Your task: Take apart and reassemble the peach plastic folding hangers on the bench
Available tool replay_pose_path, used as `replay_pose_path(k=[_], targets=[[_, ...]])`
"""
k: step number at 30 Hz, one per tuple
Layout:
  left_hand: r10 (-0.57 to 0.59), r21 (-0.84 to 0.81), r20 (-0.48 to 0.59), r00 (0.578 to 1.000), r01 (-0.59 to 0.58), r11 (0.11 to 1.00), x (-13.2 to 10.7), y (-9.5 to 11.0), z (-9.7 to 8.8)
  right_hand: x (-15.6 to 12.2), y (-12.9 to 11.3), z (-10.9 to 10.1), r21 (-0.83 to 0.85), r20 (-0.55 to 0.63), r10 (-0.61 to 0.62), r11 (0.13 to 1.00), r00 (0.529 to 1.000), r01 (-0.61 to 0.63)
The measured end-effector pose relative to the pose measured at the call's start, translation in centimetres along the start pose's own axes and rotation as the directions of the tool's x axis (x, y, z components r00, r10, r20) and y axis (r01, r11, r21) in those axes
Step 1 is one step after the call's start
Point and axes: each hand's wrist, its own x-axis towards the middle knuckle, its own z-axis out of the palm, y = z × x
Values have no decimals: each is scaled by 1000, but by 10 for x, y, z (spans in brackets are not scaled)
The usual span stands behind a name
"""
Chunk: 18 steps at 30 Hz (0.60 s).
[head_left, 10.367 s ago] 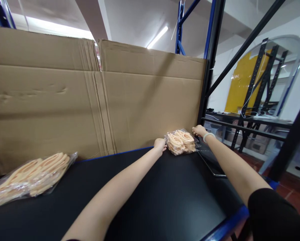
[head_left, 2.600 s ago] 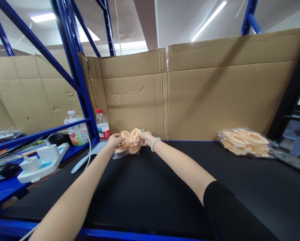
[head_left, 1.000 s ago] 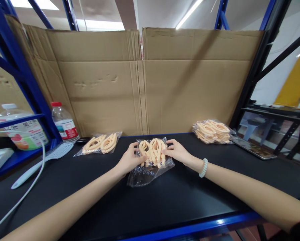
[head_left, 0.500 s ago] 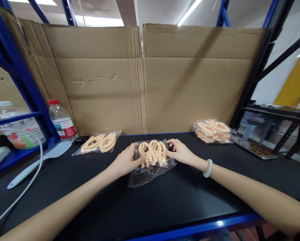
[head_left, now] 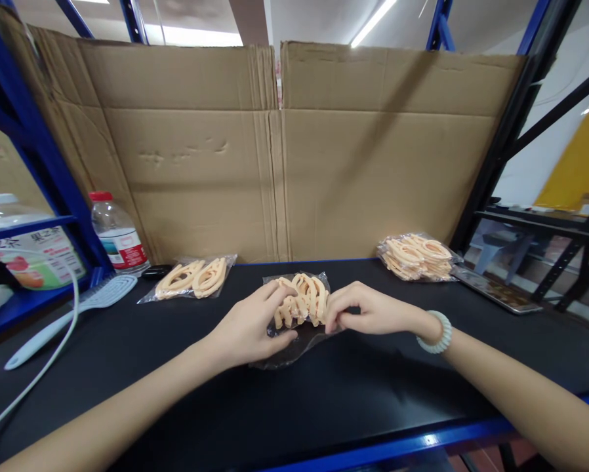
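A clear plastic bag of peach-coloured loops lies flat on the black bench, near the middle and directly in front of the person. The left hand reaches over the bag's left side, its fingertips on the loops and its thumb held apart, lower down, above the loose plastic. The right hand is at the bag's right edge with its fingers bent downward; whether they pinch the plastic cannot be told. A pale coiled bracelet circles the right wrist.

Farther back on the left lies a flatter bag of similar loops, with a small black object just beside it. A fuller bag sits at the back right, next to a flat dark tablet. At the left, a pale blue hairbrush lies with a white cable across its handle, near a red-capped bottle. Cardboard stands upright along the bench's back edge.
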Motion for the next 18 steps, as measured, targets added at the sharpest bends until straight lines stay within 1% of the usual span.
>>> replay_pose_path(k=[2, 4, 8, 10, 14, 16, 18], targets=[[34, 56, 12, 999, -35, 998, -2, 3, 5, -1, -4, 2, -29, 54, -13, 999, 998, 15], [66, 120, 17, 998, -68, 990, -2, 4, 10, -2, -7, 5, -95, 113, -18, 995, 993, 29], [138, 237, -25, 990, -129, 963, -2, 4, 18, -3, -12, 15, -308, 184, -28, 948, 983, 85], [187, 256, -54, 981, -167, 952, -1, 5, 19, -4, -15, 20, -421, 197, -6, 902, 980, 90], [259, 240, -133, 957, -223, 945, -1, 5, 19, -5, -23, 26, -616, 217, 47, 782, 975, 99], [295, 227, -175, 939, -254, 940, -1, 4, 18, -5, -28, 30, -676, 201, 62, 731, 978, 93], [323, 220, -210, 923, -278, 935, -1, 4, 18, -6, -32, 34, -723, 162, 74, 688, 984, 67]])
